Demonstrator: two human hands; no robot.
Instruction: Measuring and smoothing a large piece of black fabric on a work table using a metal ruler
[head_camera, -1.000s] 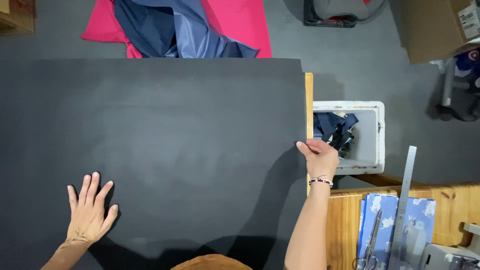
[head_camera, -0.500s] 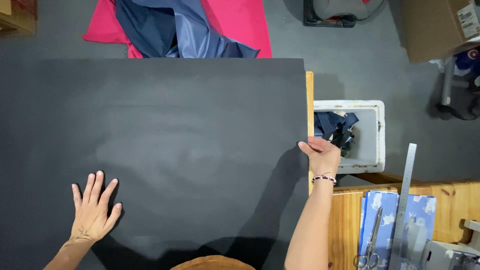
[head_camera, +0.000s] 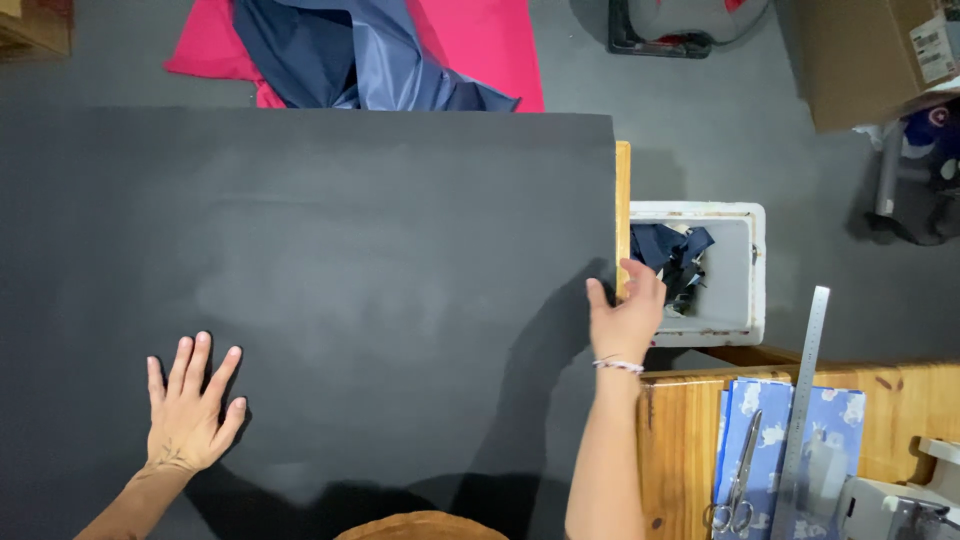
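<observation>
Two hands on a large black sheet (head_camera: 330, 280) spread over the tabletop (head_camera: 623, 200).

Left hand (head_camera: 190, 410) flat on the sheet near its lower left, fingers spread wide, holding nothing. Right hand (head_camera: 628, 315) at the sheet's right edge, fingers curled over that edge; grip itself hard to make out, thumb side hidden. Tabletop almost wholly covered, only a thin wooden strip showing along the sheet's right edge. Just right of the sheet, a white bin (head_camera: 740, 270) with dark blue scraps (head_camera: 670, 255), partly behind the right hand. Beyond the sheet's far edge, blue fabric (head_camera: 350, 60) on red cloth (head_camera: 480, 40), both cut off. Lower right of the sheet, a steel ruler (head_camera: 805, 390) and scissors (head_camera: 740, 480) on blue patterned cloth (head_camera: 755, 420).
</observation>
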